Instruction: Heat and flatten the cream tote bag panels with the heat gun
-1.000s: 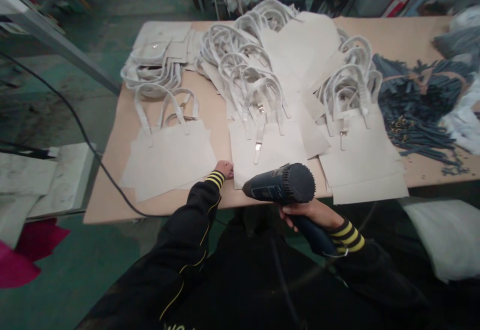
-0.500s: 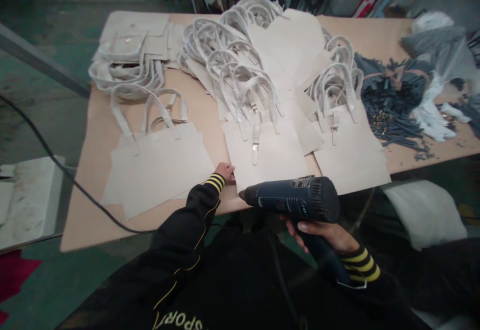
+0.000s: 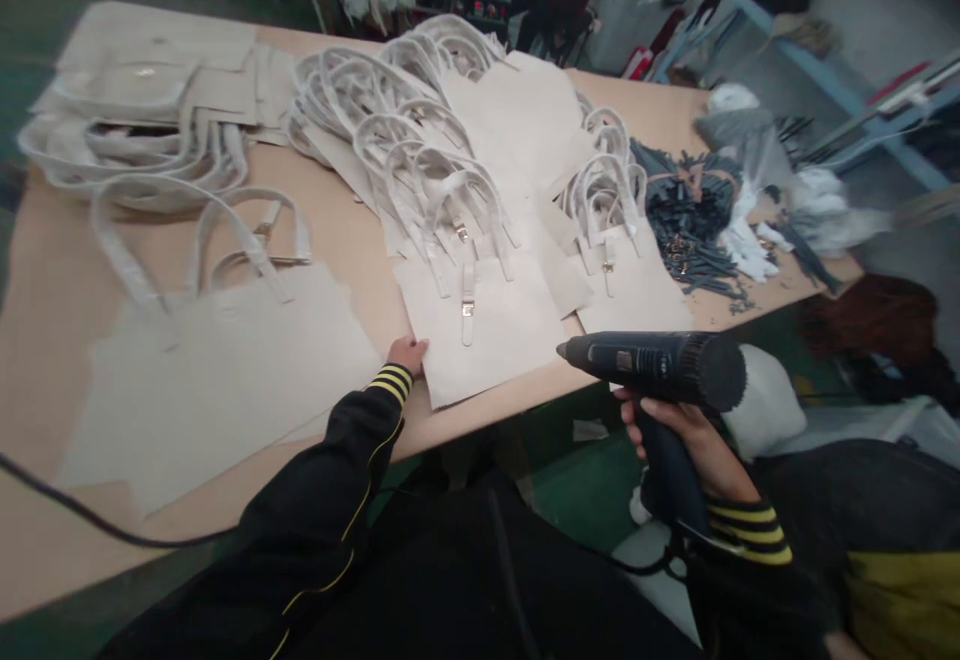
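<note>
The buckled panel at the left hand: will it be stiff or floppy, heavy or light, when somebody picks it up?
The panel probably keeps its shape but bends somewhat: it lies flat with straight edges. It looks thin, so likely light for its size. The strap with its metal buckle may make the upper half slightly heavier.

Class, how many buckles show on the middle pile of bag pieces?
2. One buckle is on the front bag piece; the other buckle is farther back, among the handles. More may be hidden underneath.
</note>
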Motion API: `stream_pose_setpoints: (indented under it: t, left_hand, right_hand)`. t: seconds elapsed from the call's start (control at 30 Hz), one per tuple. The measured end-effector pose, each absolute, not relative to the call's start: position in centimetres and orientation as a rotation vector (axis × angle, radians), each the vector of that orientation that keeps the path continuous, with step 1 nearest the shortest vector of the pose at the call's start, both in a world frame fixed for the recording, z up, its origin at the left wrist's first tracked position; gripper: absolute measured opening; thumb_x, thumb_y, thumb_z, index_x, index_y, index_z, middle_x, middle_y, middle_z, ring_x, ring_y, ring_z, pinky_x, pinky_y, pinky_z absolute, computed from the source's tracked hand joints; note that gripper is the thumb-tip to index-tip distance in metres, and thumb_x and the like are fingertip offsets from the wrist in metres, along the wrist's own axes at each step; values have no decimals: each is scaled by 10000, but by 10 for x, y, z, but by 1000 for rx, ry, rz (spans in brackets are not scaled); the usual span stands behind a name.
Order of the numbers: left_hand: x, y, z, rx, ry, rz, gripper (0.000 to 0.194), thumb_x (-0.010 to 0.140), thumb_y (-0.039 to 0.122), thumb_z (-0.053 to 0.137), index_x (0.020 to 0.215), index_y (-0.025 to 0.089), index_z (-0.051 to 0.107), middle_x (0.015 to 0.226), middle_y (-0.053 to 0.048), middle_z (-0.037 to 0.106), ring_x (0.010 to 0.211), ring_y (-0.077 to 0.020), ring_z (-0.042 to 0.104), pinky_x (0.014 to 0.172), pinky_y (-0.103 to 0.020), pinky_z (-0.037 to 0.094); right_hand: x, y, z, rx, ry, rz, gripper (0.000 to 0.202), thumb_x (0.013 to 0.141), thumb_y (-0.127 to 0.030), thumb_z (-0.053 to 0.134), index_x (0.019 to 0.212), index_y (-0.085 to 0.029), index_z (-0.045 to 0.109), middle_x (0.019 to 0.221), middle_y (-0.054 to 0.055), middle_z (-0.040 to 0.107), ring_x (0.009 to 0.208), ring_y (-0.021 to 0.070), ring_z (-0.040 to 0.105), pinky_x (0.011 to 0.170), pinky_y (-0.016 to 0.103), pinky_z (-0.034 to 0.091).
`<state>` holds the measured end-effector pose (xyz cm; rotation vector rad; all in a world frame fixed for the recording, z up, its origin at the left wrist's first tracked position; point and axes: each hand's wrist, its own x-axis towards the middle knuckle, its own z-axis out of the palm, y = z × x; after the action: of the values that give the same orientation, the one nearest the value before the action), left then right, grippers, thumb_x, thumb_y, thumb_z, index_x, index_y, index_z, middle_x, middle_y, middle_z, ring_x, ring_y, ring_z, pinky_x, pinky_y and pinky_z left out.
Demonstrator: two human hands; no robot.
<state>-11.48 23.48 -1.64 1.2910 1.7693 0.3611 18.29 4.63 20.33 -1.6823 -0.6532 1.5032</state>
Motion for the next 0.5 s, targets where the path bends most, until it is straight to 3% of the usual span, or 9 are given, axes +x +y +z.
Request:
stream_pose_setpoints:
  t: [0.2, 0.5]
  left_hand:
    - [-110, 256, -18, 1336, 1869, 413, 226, 828, 284, 504, 974, 119, 551, 966, -57, 581, 852, -166, 568, 742, -363, 481]
    - [-122, 262, 5, 1467, 1896, 613, 169, 828, 244, 473, 881, 117, 571, 842, -34, 614, 807, -157, 580, 739, -325, 469]
  right_hand:
    - [207, 50, 197, -1747, -612, 1455, 270, 740, -315, 612, 934, -132, 567, 751, 33, 568, 569, 109, 532, 451, 211, 477]
    - [198, 56, 190, -1690, -573, 1404, 275, 727, -343, 620, 917, -146, 592, 759, 40, 564, 584, 121, 523, 456, 219, 469]
